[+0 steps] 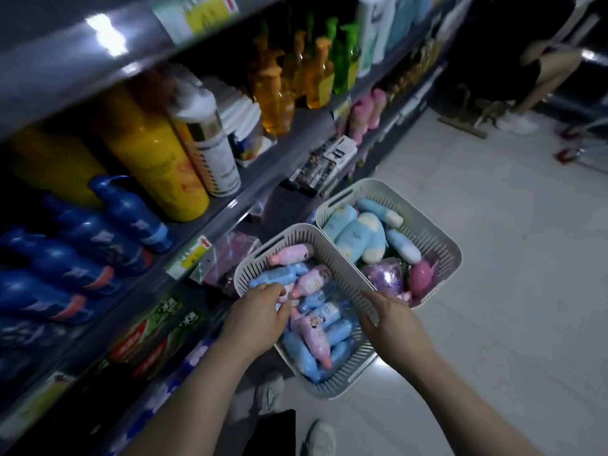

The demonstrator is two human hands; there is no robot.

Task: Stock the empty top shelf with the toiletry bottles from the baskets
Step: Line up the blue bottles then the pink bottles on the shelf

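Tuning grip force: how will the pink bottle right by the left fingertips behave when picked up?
Probably light and stiff: the pink bottle is smaller than the left hand beside it and looks plastic. Likely to roll: it is rounded and lies loose on other bottles in the basket. Its glossy skin may be slippery.

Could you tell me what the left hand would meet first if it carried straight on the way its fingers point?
Most likely the pink bottle lying in the near basket, just beyond the left hand, though depth is unclear.
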